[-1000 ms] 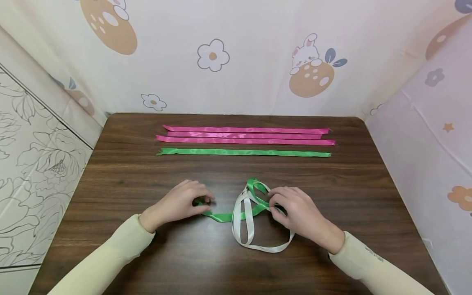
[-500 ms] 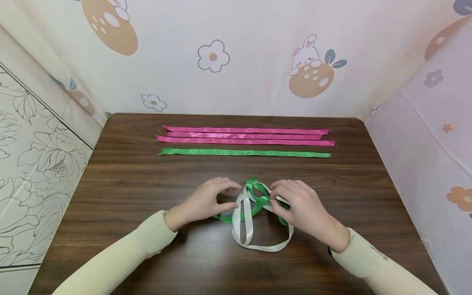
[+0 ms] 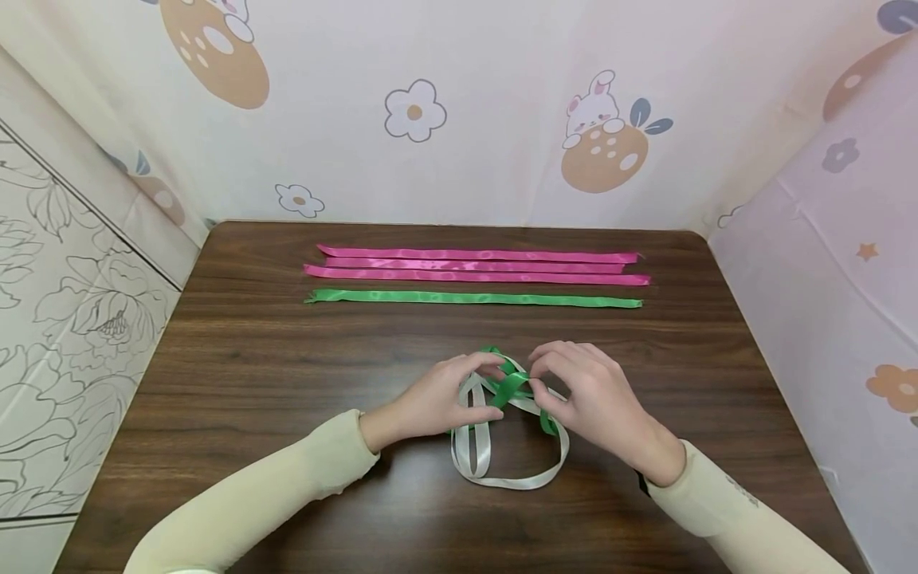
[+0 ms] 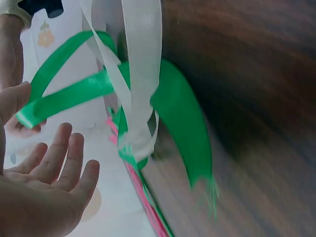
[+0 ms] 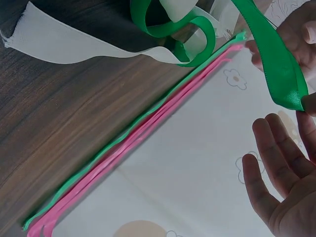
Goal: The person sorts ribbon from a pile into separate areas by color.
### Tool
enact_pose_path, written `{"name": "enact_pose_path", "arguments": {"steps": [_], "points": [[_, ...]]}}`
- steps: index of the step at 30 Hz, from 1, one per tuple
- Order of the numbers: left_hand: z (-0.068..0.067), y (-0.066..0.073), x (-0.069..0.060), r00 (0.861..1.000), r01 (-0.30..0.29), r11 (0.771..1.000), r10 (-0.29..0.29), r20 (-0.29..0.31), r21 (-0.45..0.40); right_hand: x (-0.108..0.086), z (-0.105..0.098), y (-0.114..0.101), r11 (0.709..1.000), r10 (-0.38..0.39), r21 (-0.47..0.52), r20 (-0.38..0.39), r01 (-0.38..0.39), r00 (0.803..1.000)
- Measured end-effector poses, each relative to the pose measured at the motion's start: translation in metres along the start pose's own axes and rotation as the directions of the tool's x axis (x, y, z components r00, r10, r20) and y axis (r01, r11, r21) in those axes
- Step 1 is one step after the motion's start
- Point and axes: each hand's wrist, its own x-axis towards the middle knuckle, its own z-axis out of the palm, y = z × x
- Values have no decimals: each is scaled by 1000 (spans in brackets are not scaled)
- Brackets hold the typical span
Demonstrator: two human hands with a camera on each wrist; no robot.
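Observation:
My right hand [image 3: 588, 389] pinches a folded loop of green ribbon [image 5: 281, 69] between thumb and index finger, the other fingers loosely spread. Close to that loop is my left hand [image 3: 452, 399], thumb and fingers apart; it holds nothing that I can see. In the left wrist view the left hand [image 4: 49, 187] has its fingers spread just below the raised loop. A white ribbon [image 3: 527, 481] is looped on the table and tangled with the green one. One frayed green end [image 4: 200, 182] hangs loose. A white cut end [image 5: 39, 37] shows in the right wrist view.
A straight green ribbon [image 3: 459, 297] lies farther back on the dark wooden table [image 3: 251, 359]. Behind it are several pink ribbons [image 3: 430, 275], laid parallel. A patterned curtain [image 3: 488, 119] rises at the table's far edge.
My left hand has moved right, away from the green ribbon's left part, to beside the right hand. The right hand has drawn a green loop slightly upward.

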Motion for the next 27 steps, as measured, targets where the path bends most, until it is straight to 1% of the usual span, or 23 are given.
{"name": "enact_pose_path", "arguments": {"steps": [3,8,13,17,20,23,25,27], "points": [[4,1,1,999,31,998,-29,21,-58,0,0,1,1000,1,5,-1,-1,1000],[11,0,2,996,83,992,-79,46,-97,-1,0,2,1000,12,8,0,-12,1000],[14,0,2,992,112,989,-106,63,-97,-1,0,4,1000,22,-2,7,-22,1000],[15,-1,1,993,106,991,-103,50,-78,0,0,6,1000,22,-20,10,-22,1000],[15,-3,0,997,73,995,-73,7,-64,-1,0,7,1000,14,-22,0,-14,1000],[15,-4,-2,998,19,999,-21,-66,-28,-1,0,9,1000,8,-16,-11,-8,1000],[14,-5,-4,992,-23,999,26,-125,22,-2,1,10,1000,12,-12,-14,-12,1000],[13,-5,-5,980,-57,995,71,-183,84,-2,1,11,1000,14,-11,-19,-14,1000]]}}
